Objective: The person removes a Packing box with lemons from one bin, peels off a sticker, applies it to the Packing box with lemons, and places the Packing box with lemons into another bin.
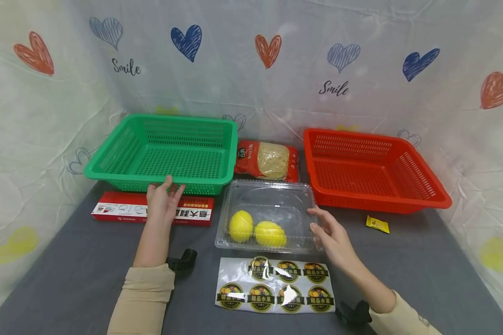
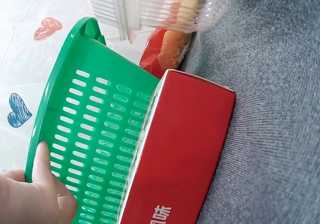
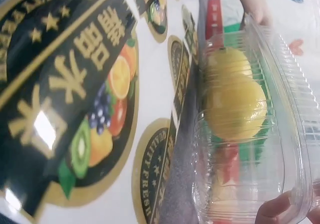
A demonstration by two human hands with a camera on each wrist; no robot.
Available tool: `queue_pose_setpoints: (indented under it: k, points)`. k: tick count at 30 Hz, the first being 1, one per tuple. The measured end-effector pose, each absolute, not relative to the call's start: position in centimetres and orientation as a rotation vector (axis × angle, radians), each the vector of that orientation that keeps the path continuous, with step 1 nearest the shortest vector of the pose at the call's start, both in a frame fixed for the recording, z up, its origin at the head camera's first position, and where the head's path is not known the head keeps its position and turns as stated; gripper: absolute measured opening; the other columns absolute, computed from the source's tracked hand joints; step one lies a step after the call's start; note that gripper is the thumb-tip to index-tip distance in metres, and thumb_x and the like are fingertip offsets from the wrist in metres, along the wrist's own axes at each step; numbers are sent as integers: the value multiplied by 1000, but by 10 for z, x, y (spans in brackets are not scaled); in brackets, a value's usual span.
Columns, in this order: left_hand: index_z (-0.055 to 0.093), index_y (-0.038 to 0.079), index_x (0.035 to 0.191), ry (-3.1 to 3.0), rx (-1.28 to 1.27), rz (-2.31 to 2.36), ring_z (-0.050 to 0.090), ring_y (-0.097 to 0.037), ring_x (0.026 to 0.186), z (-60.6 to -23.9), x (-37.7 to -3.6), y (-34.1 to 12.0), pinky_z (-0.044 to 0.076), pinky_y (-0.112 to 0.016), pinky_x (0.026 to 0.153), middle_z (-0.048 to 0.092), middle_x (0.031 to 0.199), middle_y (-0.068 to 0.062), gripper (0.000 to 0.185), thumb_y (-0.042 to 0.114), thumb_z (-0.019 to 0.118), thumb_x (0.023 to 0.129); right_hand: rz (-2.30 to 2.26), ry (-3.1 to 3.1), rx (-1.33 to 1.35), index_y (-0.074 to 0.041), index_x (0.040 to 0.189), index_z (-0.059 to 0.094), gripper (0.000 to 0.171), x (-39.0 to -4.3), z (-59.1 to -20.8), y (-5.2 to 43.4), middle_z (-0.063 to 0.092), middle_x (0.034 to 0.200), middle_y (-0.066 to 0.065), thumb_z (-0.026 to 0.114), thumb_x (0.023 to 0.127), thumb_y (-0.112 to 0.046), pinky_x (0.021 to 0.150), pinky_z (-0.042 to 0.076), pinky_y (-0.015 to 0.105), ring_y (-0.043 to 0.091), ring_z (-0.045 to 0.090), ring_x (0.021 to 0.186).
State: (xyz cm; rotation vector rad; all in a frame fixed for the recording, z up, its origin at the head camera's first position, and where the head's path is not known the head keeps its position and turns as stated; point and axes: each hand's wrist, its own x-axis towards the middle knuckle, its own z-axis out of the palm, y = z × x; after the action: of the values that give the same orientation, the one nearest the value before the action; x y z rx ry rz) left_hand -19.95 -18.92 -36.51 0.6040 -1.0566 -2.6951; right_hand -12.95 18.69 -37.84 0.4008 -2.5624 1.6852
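Note:
My left hand point(image 1: 163, 204) grips the front rim of a green plastic basket point(image 1: 180, 184); in the left wrist view its thumb point(image 2: 42, 166) lies over the rim. A red spaghetti box point(image 1: 121, 207) lies in front of that basket, partly behind my left forearm. In the middle stands a clear plastic clamshell container point(image 1: 272, 195) with two yellow lemons point(image 1: 241, 226) in its front part. My right hand point(image 1: 333, 237) holds the container's right edge, and its fingertips point(image 3: 275, 206) show at the rim in the right wrist view.
A sheet of round fruit stickers point(image 1: 275, 286) lies before the container. Behind it is a red bag of food point(image 1: 268, 160). A red basket point(image 1: 375, 201) stands at right, with a small yellow packet point(image 1: 377, 224) in front. White heart-printed cloth point(image 1: 230, 79) hangs behind.

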Motion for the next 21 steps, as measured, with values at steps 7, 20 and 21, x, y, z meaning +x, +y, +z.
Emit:
queue_pose_setpoints:
  k: [7,20,21]
  points:
    - [22,13,134,-1056,598,-2698,40,-16,111,-366,-200,-189,43,-27,92,22,142,-4,46,11,46,94,1663,-2592,392,1,125,46,33,-140,-383,186,37,137,20,49,93,-7,46,40,26,11,42,51]
    - [33,15,109,-1031,616,-2683,45,-16,103,-367,-200,-189,45,-27,90,28,135,-3,23,12,48,93,1592,-2695,340,0,127,43,34,-147,-375,182,51,95,20,48,94,-5,48,43,27,22,46,53]
    - [33,15,111,-1034,608,-2680,45,-16,103,-366,-200,-188,45,-27,90,28,135,-4,23,12,48,93,1583,-2705,334,1,127,42,34,-145,-371,181,50,93,20,47,94,-4,48,43,28,24,46,53]
